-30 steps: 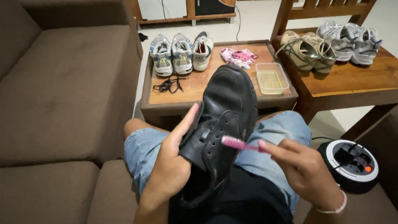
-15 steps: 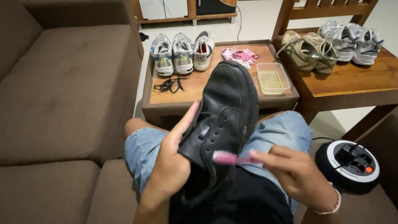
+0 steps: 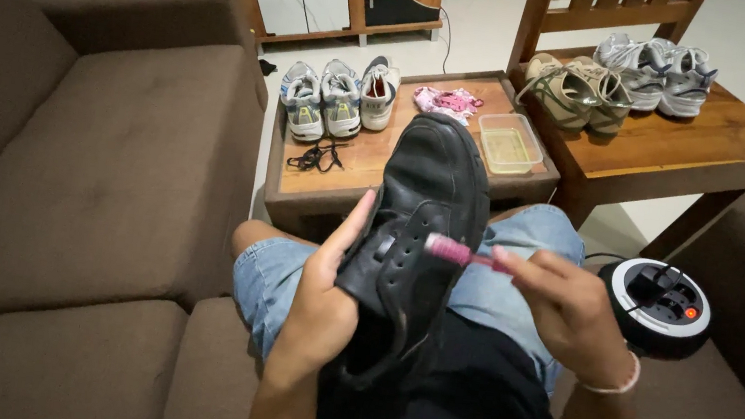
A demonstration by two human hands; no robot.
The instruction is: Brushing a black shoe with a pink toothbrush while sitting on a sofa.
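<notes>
The black shoe [image 3: 419,215] lay across the person's lap at centre frame, toe pointing to twelve o'clock, upper facing the camera. It was smooth leather with a dull sheen, a rounded toe and empty eyelets; no lace was visible in it. The left hand [image 3: 328,304] gripped it from the nine o'clock side, thumb raised along the edge and fingers curled beneath, out of sight. The right hand [image 3: 568,314], at three o'clock of the shoe, had its fingers closed on a pink toothbrush [image 3: 457,251], whose bristled head rested on the eyelet area. Cleaning appeared to be under way on this shoe: no foam or wet patch could be made out, so how much of the surface had been covered cannot be told.

Beyond the toe, at twelve o'clock, stood a low wooden table [image 3: 379,158] carrying three grey trainers [image 3: 338,101], a black lace [image 3: 314,157], a crumpled pink cloth [image 3: 447,102] and a clear plastic tub [image 3: 508,145] of yellowish liquid. At one o'clock a second wooden table [image 3: 693,145] held tan shoes [image 3: 576,92] and grey trainers. At three o'clock a round black-and-white cable reel [image 3: 659,306] sat on the brown fabric sofa [image 3: 83,174], a red light showing.
</notes>
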